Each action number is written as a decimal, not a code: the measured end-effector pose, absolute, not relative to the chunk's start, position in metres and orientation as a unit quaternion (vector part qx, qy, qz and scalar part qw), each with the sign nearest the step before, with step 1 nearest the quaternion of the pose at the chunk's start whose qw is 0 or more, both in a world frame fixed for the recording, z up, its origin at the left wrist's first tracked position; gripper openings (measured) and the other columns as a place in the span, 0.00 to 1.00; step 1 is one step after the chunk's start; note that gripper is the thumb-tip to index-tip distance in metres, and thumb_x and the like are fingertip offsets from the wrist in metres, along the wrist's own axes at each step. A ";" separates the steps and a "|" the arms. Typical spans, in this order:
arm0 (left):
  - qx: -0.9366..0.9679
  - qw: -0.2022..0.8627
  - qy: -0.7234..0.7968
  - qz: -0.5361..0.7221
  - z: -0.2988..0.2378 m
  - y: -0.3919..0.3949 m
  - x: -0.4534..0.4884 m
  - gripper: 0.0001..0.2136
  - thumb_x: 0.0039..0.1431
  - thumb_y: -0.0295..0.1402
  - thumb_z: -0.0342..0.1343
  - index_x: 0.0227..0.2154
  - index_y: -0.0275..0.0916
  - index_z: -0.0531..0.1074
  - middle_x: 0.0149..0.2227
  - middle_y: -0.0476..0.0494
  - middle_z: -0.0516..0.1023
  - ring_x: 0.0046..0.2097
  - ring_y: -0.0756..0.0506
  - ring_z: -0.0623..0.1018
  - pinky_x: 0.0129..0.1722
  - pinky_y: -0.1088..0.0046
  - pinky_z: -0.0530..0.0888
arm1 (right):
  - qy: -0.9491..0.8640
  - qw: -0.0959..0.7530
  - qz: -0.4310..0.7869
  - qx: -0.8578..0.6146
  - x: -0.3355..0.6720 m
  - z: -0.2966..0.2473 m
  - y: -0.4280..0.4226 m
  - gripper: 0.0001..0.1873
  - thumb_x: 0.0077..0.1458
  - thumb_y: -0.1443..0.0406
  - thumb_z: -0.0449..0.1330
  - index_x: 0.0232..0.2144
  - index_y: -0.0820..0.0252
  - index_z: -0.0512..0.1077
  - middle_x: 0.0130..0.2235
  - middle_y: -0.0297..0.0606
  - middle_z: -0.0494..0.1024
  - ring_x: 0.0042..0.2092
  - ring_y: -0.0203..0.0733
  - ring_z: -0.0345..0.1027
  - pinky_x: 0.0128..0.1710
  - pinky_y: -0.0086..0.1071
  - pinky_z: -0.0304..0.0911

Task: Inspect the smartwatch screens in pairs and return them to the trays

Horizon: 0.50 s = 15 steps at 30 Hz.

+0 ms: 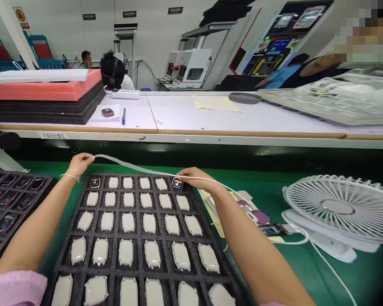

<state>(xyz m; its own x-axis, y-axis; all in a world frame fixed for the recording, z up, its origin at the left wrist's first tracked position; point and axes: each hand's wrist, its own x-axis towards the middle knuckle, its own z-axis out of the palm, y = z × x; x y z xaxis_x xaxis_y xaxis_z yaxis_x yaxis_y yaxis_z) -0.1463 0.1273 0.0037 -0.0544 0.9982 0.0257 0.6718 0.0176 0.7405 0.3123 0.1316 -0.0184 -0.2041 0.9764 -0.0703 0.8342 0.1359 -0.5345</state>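
My left hand (79,165) is shut on one end of a flat, pale translucent strip (134,166) above the tray's top left corner. The strip runs across the tray and over my right wrist. My right hand (194,177) lies at the top right of the tray, its fingertips against a smartwatch with a lit screen (178,184). A second lit smartwatch (95,182) sits at the top left. A dark foam tray (67,272) holds rows of watches in white protective covers (128,222). My right fingers hide part of the lit watch.
A second dark tray of dark-screened watches (9,195) lies to the left. Papers and a small device (270,230) lie to the right, beside a white desk fan (336,207). Beyond a raised white shelf (185,114), people sit among machines.
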 end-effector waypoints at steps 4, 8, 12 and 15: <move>0.637 0.220 0.659 0.333 -0.015 0.109 -0.115 0.22 0.51 0.53 0.58 0.34 0.38 0.79 0.32 0.41 0.81 0.36 0.42 0.77 0.39 0.66 0.73 | -0.739 0.125 0.143 -0.646 0.306 -0.020 0.125 0.14 0.60 0.66 0.54 0.39 0.58 0.80 0.42 0.46 0.83 0.45 0.54 0.75 0.41 0.37 0.64; 0.700 0.222 0.633 0.246 -0.025 0.084 -0.093 0.09 0.48 0.42 0.63 0.26 0.42 0.79 0.27 0.48 0.81 0.33 0.43 0.78 0.38 0.67 0.71 | -0.782 0.109 0.090 -0.607 0.293 -0.020 0.101 0.15 0.62 0.68 0.53 0.41 0.56 0.80 0.46 0.47 0.82 0.52 0.56 0.71 0.49 0.43 0.61; 0.748 0.198 0.609 0.175 -0.022 0.074 -0.089 0.06 0.53 0.37 0.59 0.28 0.42 0.78 0.31 0.48 0.82 0.36 0.43 0.79 0.38 0.68 0.70 | -0.822 0.094 0.107 -0.552 0.283 -0.022 0.081 0.15 0.61 0.70 0.55 0.43 0.55 0.80 0.47 0.45 0.82 0.51 0.53 0.73 0.50 0.41 0.64; 0.784 0.162 0.584 0.132 -0.015 0.074 -0.086 0.04 0.55 0.34 0.59 0.29 0.41 0.77 0.34 0.46 0.82 0.39 0.42 0.79 0.41 0.68 0.70 | -0.851 0.130 0.151 -0.486 0.277 -0.028 0.084 0.14 0.62 0.70 0.55 0.43 0.55 0.80 0.45 0.42 0.81 0.48 0.48 0.74 0.49 0.37 0.67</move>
<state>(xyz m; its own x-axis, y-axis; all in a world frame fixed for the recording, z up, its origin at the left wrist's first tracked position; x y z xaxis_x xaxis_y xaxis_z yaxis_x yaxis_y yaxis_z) -0.0857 0.0742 -0.0149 0.2830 0.9590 0.0171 0.8735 -0.2650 0.4083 0.2775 0.0837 -0.0282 -0.4946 0.8660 0.0738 0.7874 0.4824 -0.3838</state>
